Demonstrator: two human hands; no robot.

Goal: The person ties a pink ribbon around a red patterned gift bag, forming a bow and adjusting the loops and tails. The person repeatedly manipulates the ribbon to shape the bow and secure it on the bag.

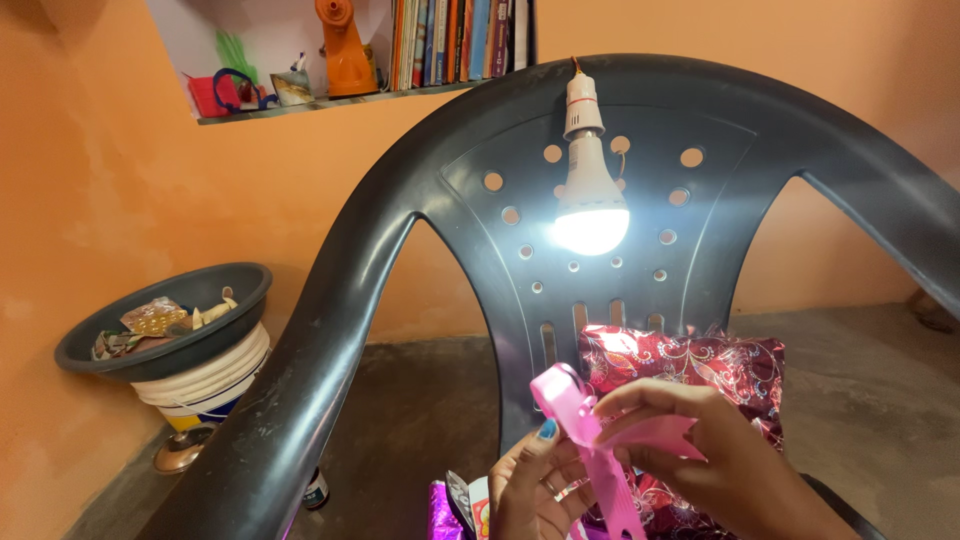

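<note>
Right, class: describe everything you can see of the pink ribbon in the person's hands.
The pink ribbon is a flat, glossy, satin-like strip, curled into a loop at its top end. One length hangs down past the bottom edge; another runs right under the right hand. The left hand pinches it from below, in front of a red patterned foil packet on the grey chair.

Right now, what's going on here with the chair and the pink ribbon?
A person is working a pink ribbon with both bare hands, just in front of a dark grey plastic chair. The left hand pinches the ribbon from below, while the right hand holds its other part from above. A parcel in shiny red patterned wrapping paper leans on the chair seat behind the hands. A lit bulb hangs against the chair back.
</note>
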